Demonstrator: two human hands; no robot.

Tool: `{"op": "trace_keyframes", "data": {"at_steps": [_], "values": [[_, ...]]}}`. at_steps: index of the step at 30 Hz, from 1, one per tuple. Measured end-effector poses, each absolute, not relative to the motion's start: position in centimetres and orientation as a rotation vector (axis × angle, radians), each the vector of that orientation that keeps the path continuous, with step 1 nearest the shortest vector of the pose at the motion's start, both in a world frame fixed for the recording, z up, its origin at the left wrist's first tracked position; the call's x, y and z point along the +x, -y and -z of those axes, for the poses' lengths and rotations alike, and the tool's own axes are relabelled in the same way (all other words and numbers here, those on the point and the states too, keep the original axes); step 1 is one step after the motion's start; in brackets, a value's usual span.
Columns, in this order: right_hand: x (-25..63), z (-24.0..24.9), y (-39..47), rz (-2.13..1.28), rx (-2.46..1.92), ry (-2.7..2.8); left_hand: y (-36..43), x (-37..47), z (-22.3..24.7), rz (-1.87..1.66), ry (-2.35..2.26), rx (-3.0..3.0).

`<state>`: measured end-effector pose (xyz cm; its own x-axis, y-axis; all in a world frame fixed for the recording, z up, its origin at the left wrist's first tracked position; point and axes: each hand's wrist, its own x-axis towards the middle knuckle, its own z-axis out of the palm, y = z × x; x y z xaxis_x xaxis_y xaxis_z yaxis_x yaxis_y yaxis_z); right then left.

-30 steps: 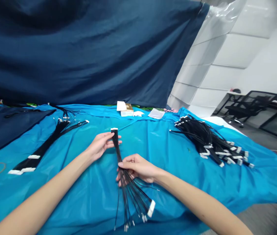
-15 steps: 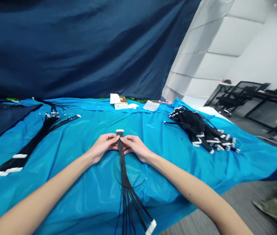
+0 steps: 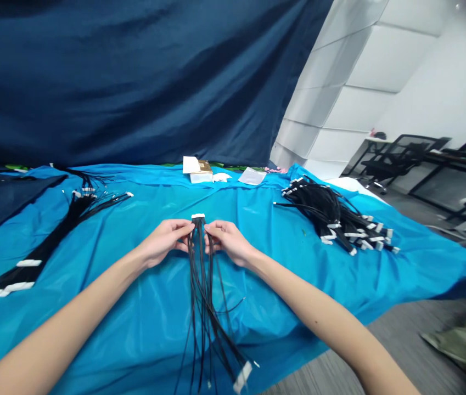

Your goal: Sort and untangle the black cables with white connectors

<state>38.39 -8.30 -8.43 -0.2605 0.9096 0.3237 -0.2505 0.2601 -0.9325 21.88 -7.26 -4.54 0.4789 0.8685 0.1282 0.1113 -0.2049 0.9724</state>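
Observation:
A black wire harness (image 3: 203, 285) lies in front of me, with a white connector (image 3: 198, 216) at its far end. Its wires fan out toward me and hang past the table's near edge, where a second white connector (image 3: 242, 377) shows. My left hand (image 3: 169, 241) pinches some wires just below the far connector, on the left side. On the right side, my right hand (image 3: 228, 241) is closed on other wires of the same harness. Between the two hands, a middle strand runs free. One thin wire curls out to the right.
To the left lies a bundle of black harnesses (image 3: 55, 236) with white connectors. A larger heap of harnesses (image 3: 327, 214) is at the right. A small open box (image 3: 200, 174) and a clear plastic bag (image 3: 252, 176) are at the back of the blue cloth (image 3: 134, 329).
My hands have moved slightly apart, and the wires that were gathered in one bundle are now spread into separate strands. The view has shifted slightly.

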Motion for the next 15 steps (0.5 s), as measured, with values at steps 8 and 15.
{"op": "trace_keyframes", "data": {"at_steps": [8,15], "values": [[39.9,7.3,8.8,-1.472,-0.628,1.398,7.1,20.6,3.3,-0.838,-0.933,1.559],[41.4,6.5,8.7,-1.42,-0.667,1.307,6.5,19.4,2.7,-0.627,-0.945,1.642]]}}
